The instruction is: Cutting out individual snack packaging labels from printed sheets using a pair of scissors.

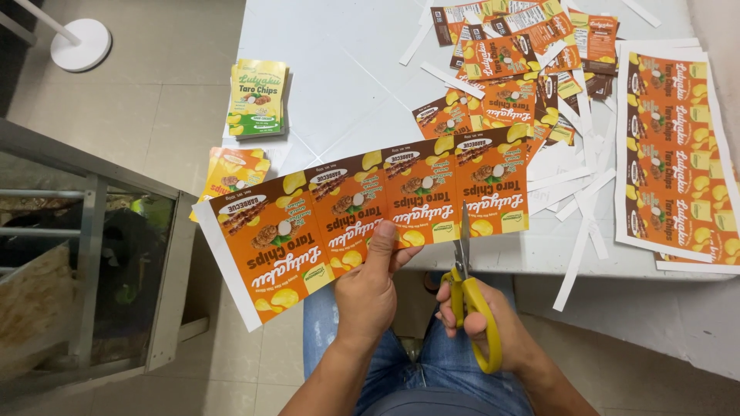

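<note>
Nearest the camera, the right hand (482, 323) grips yellow-handled scissors (470, 296), blades entering the lower edge of a printed strip of orange labels (362, 204) between its last two panels. The left hand (371, 289) pinches the strip, thumb on top, holding it in the air above the lap, at the bench (339, 69) edge. The cut seems just begun, though the blade tips are hard to make out. Next, the blades must run straight up the seam while the left hand keeps the paper taut.
</note>
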